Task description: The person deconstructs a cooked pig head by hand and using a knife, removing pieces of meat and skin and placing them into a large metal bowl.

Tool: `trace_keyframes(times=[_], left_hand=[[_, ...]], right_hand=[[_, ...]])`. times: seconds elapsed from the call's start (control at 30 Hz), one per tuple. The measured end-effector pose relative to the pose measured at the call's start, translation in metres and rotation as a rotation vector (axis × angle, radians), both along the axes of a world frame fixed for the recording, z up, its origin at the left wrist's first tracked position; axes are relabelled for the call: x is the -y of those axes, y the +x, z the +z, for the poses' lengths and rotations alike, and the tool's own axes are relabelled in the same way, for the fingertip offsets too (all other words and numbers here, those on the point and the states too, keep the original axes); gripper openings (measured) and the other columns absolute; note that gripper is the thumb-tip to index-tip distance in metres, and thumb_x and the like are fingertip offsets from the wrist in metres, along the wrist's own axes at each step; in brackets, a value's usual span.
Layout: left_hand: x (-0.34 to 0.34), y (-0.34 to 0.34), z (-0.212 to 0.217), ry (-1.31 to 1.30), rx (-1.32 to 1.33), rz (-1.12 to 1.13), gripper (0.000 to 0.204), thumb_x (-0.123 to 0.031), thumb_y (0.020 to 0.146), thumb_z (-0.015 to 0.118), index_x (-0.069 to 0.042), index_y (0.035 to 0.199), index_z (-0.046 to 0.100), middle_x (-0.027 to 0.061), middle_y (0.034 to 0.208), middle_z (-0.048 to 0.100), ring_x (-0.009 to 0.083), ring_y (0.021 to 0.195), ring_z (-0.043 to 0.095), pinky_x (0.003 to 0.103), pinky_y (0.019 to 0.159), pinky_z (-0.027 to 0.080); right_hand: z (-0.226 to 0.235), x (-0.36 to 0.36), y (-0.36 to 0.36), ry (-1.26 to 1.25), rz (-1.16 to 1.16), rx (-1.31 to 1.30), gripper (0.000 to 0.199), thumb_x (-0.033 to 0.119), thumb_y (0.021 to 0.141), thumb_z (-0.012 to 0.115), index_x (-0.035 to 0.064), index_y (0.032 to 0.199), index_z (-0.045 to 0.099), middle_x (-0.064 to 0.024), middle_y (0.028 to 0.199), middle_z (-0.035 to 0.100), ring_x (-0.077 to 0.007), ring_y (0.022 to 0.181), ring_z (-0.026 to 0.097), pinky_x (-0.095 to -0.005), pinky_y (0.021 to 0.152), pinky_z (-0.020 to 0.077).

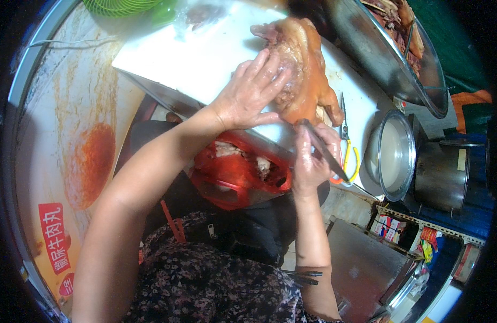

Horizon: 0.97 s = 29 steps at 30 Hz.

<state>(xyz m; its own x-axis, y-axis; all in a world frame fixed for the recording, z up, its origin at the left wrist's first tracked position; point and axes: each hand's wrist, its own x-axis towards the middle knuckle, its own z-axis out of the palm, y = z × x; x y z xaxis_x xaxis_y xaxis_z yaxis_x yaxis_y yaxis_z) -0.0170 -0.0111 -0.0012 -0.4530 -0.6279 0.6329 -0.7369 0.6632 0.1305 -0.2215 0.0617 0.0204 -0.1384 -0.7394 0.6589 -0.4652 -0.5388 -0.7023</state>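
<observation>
A large piece of orange-brown cooked meat with skin, which looks like part of a pig's head, lies on a white board. My left hand is open, its fingers spread along the left side of the meat, fingertips against it. My right hand is closed round a dark, narrow knife at the meat's near end. One end of the knife slants back past my fingers; whether its other end touches the meat is unclear. Scissors with yellow and red handles lie right of that hand.
An open red plastic bag with meat scraps sits below the board's near edge. To the right stand a metal bowl of whitish liquid, a steel pot and a large metal basin of meat. A green basket is far left.
</observation>
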Motion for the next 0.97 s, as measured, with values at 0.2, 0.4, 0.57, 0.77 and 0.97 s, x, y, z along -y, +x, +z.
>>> trace_keyframes(times=[0.2,0.4,0.57,0.77,0.97], left_hand=[[0.001,-0.002,0.001,0.0,-0.002,-0.005,0.096,-0.059,0.084,0.071,-0.007,0.157,0.037,0.0296,0.163,0.026,0.0515,0.148,0.028,0.06,0.114,0.03],[0.0,0.0,0.001,0.006,-0.007,-0.004,0.096,-0.059,0.084,0.071,-0.007,0.157,0.037,0.0297,0.163,0.026,0.0514,0.148,0.028,0.06,0.114,0.03],[0.0,-0.002,0.002,0.007,-0.012,-0.012,0.097,-0.059,0.083,0.072,-0.007,0.157,0.037,0.0298,0.163,0.026,0.0517,0.147,0.029,0.06,0.113,0.03],[-0.001,0.0,0.002,0.018,0.003,-0.004,0.097,-0.059,0.083,0.072,-0.007,0.158,0.037,0.0298,0.162,0.026,0.0514,0.148,0.028,0.06,0.113,0.03],[0.0,-0.002,0.001,0.03,-0.026,-0.013,0.096,-0.06,0.085,0.07,-0.009,0.159,0.036,0.0279,0.164,0.026,0.0509,0.149,0.027,0.06,0.115,0.029]], right_hand=[[-0.007,0.005,-0.003,-0.018,-0.045,-0.046,0.02,-0.003,0.084,0.078,-0.0019,0.097,0.063,-0.0174,0.093,0.066,-0.031,0.084,0.065,-0.0407,0.08,0.0543],[-0.006,0.003,0.004,-0.03,0.001,0.059,0.024,-0.002,0.081,0.081,-0.0011,0.099,0.064,-0.017,0.096,0.068,-0.0296,0.087,0.066,-0.0393,0.082,0.0539],[-0.013,0.006,0.004,0.018,-0.018,0.031,0.024,-0.001,0.081,0.08,-0.0007,0.099,0.064,-0.0172,0.095,0.068,-0.0311,0.086,0.066,-0.0404,0.081,0.0537],[0.001,0.002,0.004,-0.006,-0.011,0.057,0.023,-0.002,0.081,0.08,-0.0013,0.096,0.063,-0.0154,0.092,0.066,-0.03,0.084,0.065,-0.0388,0.081,0.0536],[-0.015,0.006,0.001,0.023,-0.041,0.029,0.025,0.002,0.083,0.081,-0.0002,0.103,0.065,-0.0185,0.099,0.069,-0.0332,0.089,0.067,-0.0435,0.087,0.054]])
